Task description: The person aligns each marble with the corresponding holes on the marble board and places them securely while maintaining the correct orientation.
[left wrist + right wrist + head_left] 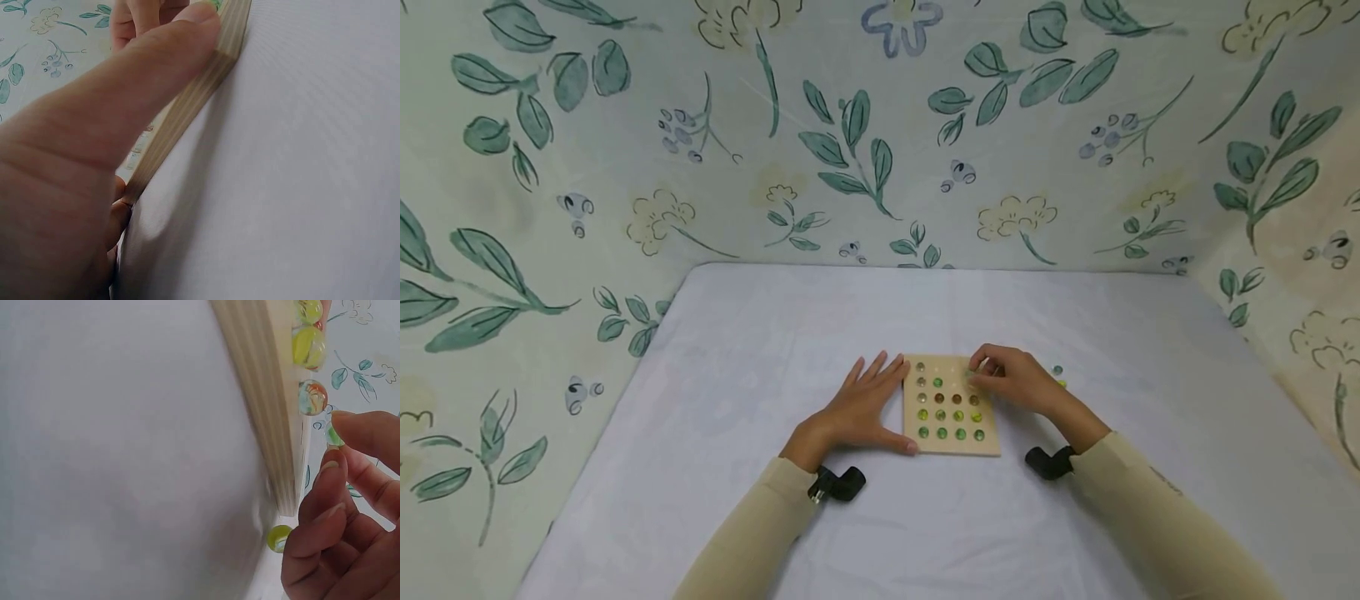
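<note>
A square wooden board lies on the white tablecloth, with green, brown and clear marbles seated in its rows of holes. My left hand lies flat beside the board's left side, its thumb pressed along the layered edge. My right hand hovers over the board's far right corner with curled fingers. It pinches a small green marble just above the board's top face. Other marbles show along that face.
Two or three loose marbles lie on the cloth right of the board; one yellow-green marble sits by the board's corner. The white-covered table is enclosed by leaf-patterned fabric walls at the back and both sides.
</note>
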Demonstrator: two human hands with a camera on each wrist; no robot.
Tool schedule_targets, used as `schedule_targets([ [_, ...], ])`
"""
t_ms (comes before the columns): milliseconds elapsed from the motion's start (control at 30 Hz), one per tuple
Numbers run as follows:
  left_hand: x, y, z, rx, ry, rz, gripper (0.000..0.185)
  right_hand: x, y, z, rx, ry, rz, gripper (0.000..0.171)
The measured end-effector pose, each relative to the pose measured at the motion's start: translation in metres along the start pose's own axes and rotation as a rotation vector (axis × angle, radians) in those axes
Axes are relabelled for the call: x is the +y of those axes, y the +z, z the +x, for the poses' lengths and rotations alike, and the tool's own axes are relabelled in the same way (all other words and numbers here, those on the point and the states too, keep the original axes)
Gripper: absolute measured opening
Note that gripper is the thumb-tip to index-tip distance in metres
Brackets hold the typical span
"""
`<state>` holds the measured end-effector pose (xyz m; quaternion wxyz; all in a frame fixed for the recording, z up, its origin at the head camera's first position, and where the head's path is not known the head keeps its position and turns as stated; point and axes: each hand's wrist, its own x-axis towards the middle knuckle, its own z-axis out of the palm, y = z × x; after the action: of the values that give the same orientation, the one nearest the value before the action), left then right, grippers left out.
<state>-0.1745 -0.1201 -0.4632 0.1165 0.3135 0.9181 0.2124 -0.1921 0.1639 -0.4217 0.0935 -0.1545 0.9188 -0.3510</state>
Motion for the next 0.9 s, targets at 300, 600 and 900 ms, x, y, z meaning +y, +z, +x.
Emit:
schedule_targets([
  [300,0.004,-0.002,-0.002,-0.009,-0.004,-0.013,0.123,-0.003,0.007,0.003,-0.036,0.007,0.029,0.012],
  [600,0.004,-0.001,-0.002,-0.008,0.0,0.001,0.124,-0.004,0.013,0.005,-0.046,0.012,0.017,0.012],
  [900,0.004,-0.001,-0.002,-0.007,0.0,-0.007,0.123,-0.007,0.014,0.005,-0.056,0.019,-0.006,0.012],
])
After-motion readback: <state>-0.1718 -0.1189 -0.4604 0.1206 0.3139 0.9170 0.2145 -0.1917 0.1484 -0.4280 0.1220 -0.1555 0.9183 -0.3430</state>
